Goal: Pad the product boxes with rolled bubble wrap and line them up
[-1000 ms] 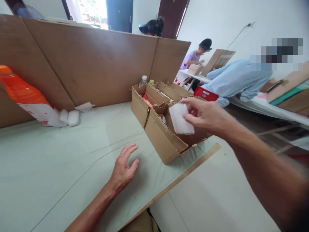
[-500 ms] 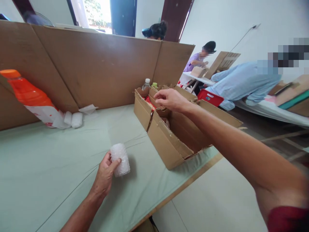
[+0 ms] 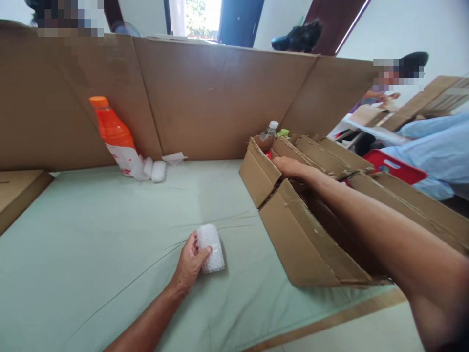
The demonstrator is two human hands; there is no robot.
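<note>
On the counter (image 3: 91, 234) | left hand (image 3: 188, 261) grips bubble-wrap roll (image 3: 210, 248) | right hand (image 3: 291, 167) reaches into cardboard box (image 3: 304, 244), grasp hidden | nothing wrapped yet

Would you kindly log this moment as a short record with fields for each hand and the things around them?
left hand: grips a white bubble-wrap roll resting on the green cloth
right hand: reaches into the far cardboard box; fingers hidden, grip cannot be told
near box: open, beside the far box, under the right forearm
orange bottle: leans against the cardboard wall
small white rolls: beside the bottle
behind far box: clear bottle
others: person in light blue at right
</note>
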